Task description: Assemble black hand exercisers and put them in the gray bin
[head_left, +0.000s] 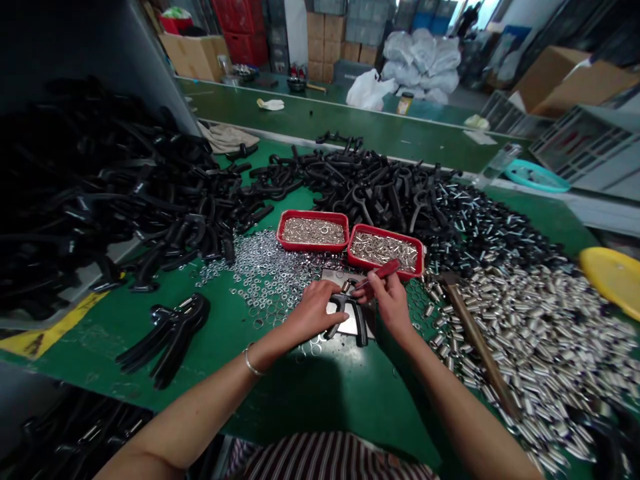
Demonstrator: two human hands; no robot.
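My left hand [316, 308] is closed on a black forked plastic handle [361, 323], steadying it over a small metal plate [332, 273]. My right hand [391, 303] grips a red-handled screwdriver [387, 269], its thin shaft pointing left to the upper end of the black handle. A metal cylinder [346, 285] shows at that end, close to the tip; whether the tip touches it I cannot tell. Just behind the hands stand two red trays, the left tray [313, 249] and the right tray [413, 272], both full of small metal parts.
Loose nuts and rings [270, 273] lie to the left. A hammer [480, 340] rests against a heap of metal cylinders [545, 340] on the right. Black handles [370, 187] pile up behind the trays. An assembled handle pair [173, 333] lies at left; a yellow lid [613, 280] is far right.
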